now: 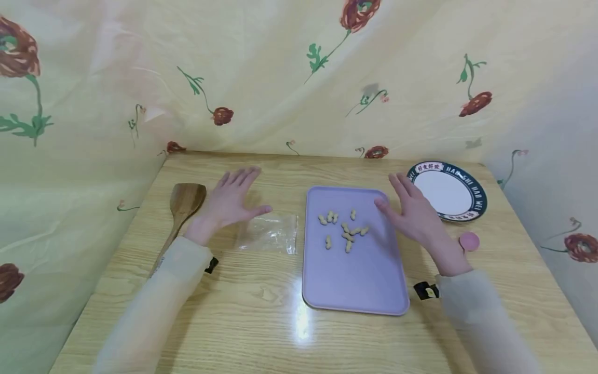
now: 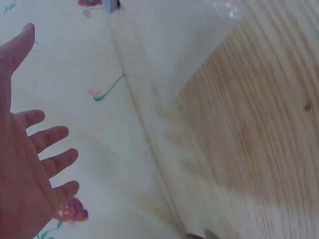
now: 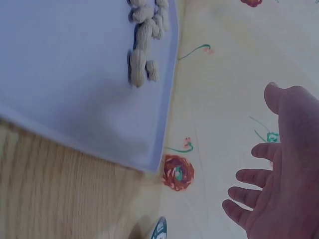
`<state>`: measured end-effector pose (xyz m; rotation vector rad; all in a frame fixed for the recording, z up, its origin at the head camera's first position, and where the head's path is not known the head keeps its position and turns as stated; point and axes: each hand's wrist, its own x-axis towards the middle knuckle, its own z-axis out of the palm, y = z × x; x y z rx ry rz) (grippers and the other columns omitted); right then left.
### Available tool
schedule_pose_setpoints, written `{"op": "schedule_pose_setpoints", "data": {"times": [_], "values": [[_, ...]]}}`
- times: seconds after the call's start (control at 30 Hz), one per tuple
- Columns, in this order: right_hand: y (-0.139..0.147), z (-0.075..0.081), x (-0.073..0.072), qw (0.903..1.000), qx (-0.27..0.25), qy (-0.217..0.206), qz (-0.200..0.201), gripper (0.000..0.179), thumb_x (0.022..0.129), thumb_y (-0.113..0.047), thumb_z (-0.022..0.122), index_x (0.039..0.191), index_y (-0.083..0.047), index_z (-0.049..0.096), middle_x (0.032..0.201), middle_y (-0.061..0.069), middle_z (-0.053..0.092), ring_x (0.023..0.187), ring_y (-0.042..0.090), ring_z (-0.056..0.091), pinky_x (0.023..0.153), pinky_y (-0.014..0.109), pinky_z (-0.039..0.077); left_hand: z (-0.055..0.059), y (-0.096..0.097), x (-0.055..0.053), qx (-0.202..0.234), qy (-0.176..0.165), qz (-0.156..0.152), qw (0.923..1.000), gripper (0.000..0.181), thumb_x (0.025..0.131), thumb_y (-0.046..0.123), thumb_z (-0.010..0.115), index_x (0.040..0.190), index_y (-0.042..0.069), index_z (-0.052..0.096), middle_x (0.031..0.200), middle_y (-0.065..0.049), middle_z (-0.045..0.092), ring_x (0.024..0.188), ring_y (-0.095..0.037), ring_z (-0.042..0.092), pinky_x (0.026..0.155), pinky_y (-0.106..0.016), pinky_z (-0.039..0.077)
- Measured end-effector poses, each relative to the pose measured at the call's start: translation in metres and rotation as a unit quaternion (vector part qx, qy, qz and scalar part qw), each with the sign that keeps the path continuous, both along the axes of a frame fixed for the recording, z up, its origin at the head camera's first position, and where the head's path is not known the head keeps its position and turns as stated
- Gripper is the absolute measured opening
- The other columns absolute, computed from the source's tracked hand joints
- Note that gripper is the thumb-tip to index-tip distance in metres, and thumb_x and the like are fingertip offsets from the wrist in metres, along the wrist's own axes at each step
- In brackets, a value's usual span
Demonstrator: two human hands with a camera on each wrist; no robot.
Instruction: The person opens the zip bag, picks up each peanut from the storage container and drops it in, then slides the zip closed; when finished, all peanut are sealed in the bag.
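Note:
Both hands are raised over the table with fingers extended and nothing held. My left hand [image 1: 230, 200] hovers between a wooden spatula [image 1: 186, 200] and a clear plastic bag [image 1: 268, 234] lying flat. Above the right edge of a purple tray [image 1: 355, 280] is my right hand [image 1: 417, 215], its fingertips overlapping the rim of a plate in the head view. Several unshelled peanuts [image 1: 347, 236] lie scattered in the tray's upper half. In the right wrist view, peanuts [image 3: 137, 67] sit near the tray's side, and the right hand [image 3: 279, 184] shows spread fingers. The left hand [image 2: 30, 164] looks equally spread.
A white plate with a dark lettered rim [image 1: 478, 195] is at the back right, with a small pink disc [image 1: 469, 241] in front of it. The wooden table [image 1: 243, 322] meets a flower-patterned cloth [image 1: 261, 62] at the back and sides.

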<state>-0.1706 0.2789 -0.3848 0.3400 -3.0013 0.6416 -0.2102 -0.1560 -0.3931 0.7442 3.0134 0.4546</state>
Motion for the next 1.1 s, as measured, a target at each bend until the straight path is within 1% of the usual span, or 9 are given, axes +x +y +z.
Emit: {"op": "schedule_pose_setpoints", "data": {"times": [0.13, 0.23, 0.33, 0.43, 0.57, 0.73, 0.8, 0.93, 1.1], "values": [[-0.008, -0.007, 0.001, 0.9999, -0.007, -0.002, 0.009, 0.081, 0.1, -0.056, 0.049, 0.158, -0.006, 0.024, 0.16, 0.026, 0.021, 0.141, 0.051, 0.025, 0.107, 0.067, 0.027, -0.004, 0.015, 0.005, -0.003, -0.025, -0.03, 0.9992, 0.104, 0.084, 0.076, 0.057, 0.16, 0.016, 0.019, 0.164, -0.01, 0.021, 0.149, -0.033, 0.018, 0.119, -0.055, 0.009], [-0.015, -0.011, 0.002, 0.9998, -0.014, -0.009, 0.014, 0.082, 0.099, -0.058, 0.049, 0.158, -0.007, 0.024, 0.159, 0.026, 0.022, 0.14, 0.051, 0.027, 0.108, 0.067, 0.027, -0.008, 0.026, 0.009, 0.001, -0.046, -0.062, 0.9971, 0.104, 0.083, 0.073, 0.061, 0.159, 0.014, 0.022, 0.163, -0.011, 0.023, 0.149, -0.033, 0.02, 0.119, -0.055, 0.012], [-0.023, -0.015, 0.003, 0.9997, -0.014, -0.016, 0.015, 0.083, 0.098, -0.06, 0.048, 0.158, -0.008, 0.024, 0.159, 0.025, 0.023, 0.141, 0.05, 0.027, 0.108, 0.066, 0.027, -0.012, 0.036, 0.013, -0.003, -0.058, -0.089, 0.9943, 0.104, 0.082, 0.071, 0.064, 0.158, 0.013, 0.025, 0.162, -0.011, 0.027, 0.147, -0.034, 0.024, 0.118, -0.055, 0.015], [-0.03, -0.02, 0.003, 0.9995, -0.02, -0.016, 0.018, 0.082, 0.098, -0.061, 0.048, 0.158, -0.01, 0.025, 0.159, 0.025, 0.025, 0.141, 0.049, 0.028, 0.109, 0.066, 0.028, -0.016, 0.045, 0.018, -0.01, -0.066, -0.099, 0.9928, 0.104, 0.08, 0.07, 0.068, 0.158, 0.014, 0.027, 0.161, -0.009, 0.029, 0.146, -0.033, 0.027, 0.118, -0.054, 0.018], [-0.039, -0.028, 0.003, 0.9991, -0.032, -0.016, 0.024, 0.082, 0.097, -0.061, 0.049, 0.159, -0.012, 0.026, 0.158, 0.023, 0.027, 0.141, 0.047, 0.03, 0.108, 0.065, 0.029, -0.021, 0.052, 0.024, -0.018, -0.078, -0.109, 0.9908, 0.107, 0.078, 0.068, 0.072, 0.158, 0.014, 0.027, 0.162, -0.008, 0.028, 0.147, -0.032, 0.025, 0.118, -0.054, 0.017], [-0.047, -0.034, 0.006, 0.9983, -0.045, -0.015, 0.035, 0.082, 0.097, -0.06, 0.051, 0.157, -0.009, 0.028, 0.156, 0.022, 0.031, 0.138, 0.045, 0.036, 0.107, 0.063, 0.033, -0.027, 0.056, 0.026, -0.022, -0.095, -0.126, 0.9872, 0.109, 0.077, 0.068, 0.073, 0.158, 0.014, 0.026, 0.162, -0.01, 0.026, 0.148, -0.034, 0.023, 0.118, -0.054, 0.017], [-0.049, -0.036, 0.006, 0.9979, -0.048, -0.016, 0.039, 0.082, 0.097, -0.059, 0.051, 0.157, -0.008, 0.028, 0.156, 0.022, 0.031, 0.137, 0.045, 0.038, 0.107, 0.062, 0.034, -0.03, 0.057, 0.025, -0.03, -0.101, -0.128, 0.9862, 0.109, 0.076, 0.069, 0.073, 0.158, 0.014, 0.026, 0.163, -0.009, 0.025, 0.148, -0.033, 0.022, 0.117, -0.054, 0.018], [-0.055, -0.039, 0.007, 0.9975, -0.053, -0.02, 0.043, 0.081, 0.097, -0.059, 0.051, 0.156, -0.007, 0.029, 0.156, 0.023, 0.03, 0.138, 0.045, 0.035, 0.107, 0.062, 0.033, -0.034, 0.059, 0.026, -0.042, -0.109, -0.132, 0.9843, 0.11, 0.075, 0.067, 0.075, 0.158, 0.014, 0.026, 0.163, -0.009, 0.025, 0.148, -0.033, 0.023, 0.116, -0.056, 0.019], [-0.062, -0.042, 0.008, 0.997, -0.057, -0.016, 0.05, 0.081, 0.097, -0.059, 0.053, 0.156, -0.007, 0.031, 0.156, 0.023, 0.032, 0.14, 0.043, 0.033, 0.11, 0.06, 0.032, -0.035, 0.061, 0.029, -0.047, -0.119, -0.136, 0.9824, 0.109, 0.073, 0.061, 0.08, 0.158, 0.015, 0.028, 0.162, -0.01, 0.026, 0.147, -0.032, 0.023, 0.116, -0.059, 0.019]]}}
